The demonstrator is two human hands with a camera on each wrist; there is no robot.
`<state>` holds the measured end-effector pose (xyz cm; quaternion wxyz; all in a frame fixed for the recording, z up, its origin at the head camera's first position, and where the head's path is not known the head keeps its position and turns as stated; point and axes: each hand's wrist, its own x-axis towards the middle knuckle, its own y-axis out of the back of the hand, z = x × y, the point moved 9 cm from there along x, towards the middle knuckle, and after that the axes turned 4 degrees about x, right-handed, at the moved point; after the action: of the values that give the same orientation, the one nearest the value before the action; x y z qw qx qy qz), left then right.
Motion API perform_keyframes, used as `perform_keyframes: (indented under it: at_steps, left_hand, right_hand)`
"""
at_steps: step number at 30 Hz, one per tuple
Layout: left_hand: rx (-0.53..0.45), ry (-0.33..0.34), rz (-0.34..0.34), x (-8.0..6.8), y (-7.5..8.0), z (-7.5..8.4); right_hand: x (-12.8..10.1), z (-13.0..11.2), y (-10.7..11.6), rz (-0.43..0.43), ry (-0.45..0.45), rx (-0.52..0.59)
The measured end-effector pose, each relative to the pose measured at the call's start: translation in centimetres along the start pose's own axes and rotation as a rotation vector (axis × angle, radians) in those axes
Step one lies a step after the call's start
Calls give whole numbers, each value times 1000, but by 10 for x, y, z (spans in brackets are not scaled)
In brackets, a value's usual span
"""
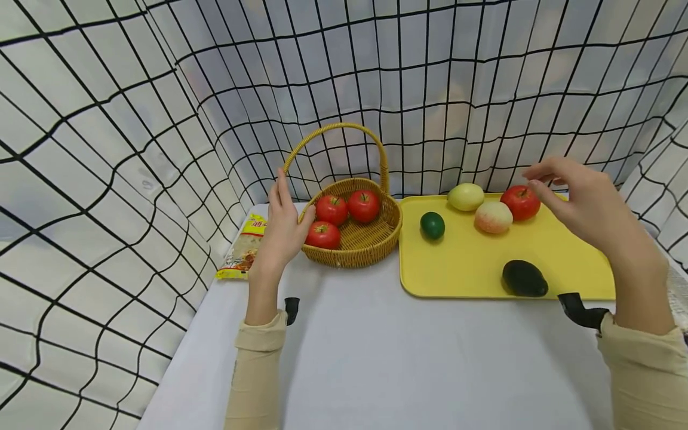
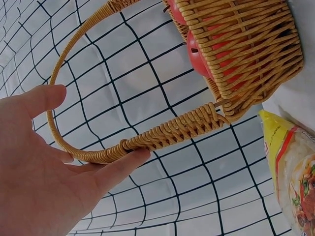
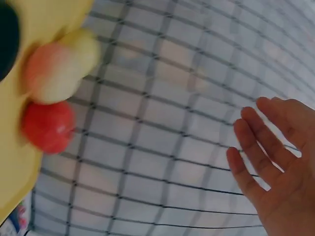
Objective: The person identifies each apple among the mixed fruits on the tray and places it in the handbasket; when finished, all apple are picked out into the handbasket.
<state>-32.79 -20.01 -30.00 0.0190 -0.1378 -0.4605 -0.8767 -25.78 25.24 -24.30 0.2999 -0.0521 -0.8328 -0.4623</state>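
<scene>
My left hand (image 1: 280, 233) is at the left side of a wicker basket (image 1: 357, 257). In the left wrist view its straight fingers (image 2: 120, 169) lie against the arched handle (image 2: 172, 132), with the thumb raised apart. Three red tomatoes (image 1: 364, 206) sit in the basket, grouped toward its left and back. My right hand (image 1: 588, 206) hovers above the right part of a yellow tray (image 1: 457, 269), fingers loosely bent and holding nothing. Nearest to it on the tray is another red tomato (image 1: 520, 203), beside a pink-and-cream peach (image 1: 493, 217).
A yellow-green lemon-like fruit (image 1: 466, 197), a small dark green fruit (image 1: 432, 226) and a dark avocado (image 1: 524, 278) also lie on the tray. Left of the basket is a yellow-and-clear food packet (image 1: 242, 251). Black netting (image 1: 424, 89) stands behind and beside the white table (image 1: 376, 358).
</scene>
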Motion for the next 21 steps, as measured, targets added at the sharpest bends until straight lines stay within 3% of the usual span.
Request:
perform_keyframes:
  at_steps: [6,10,15,21]
  left_hand:
    - [3,6,-4,-2,-2,-1]
    - [7,9,4,-2,1,-2]
    - [6,11,-8,-5,-2,-4]
    - [5,4,3,-3,0,-3]
  right_hand:
    - [29,88,-35,-280,-106,-67]
    - [47,133,-62,-437,-138,-58]
    - [45,162,-99,-624,-156,-44]
    - [35,173,-126,-737,-167,-83]
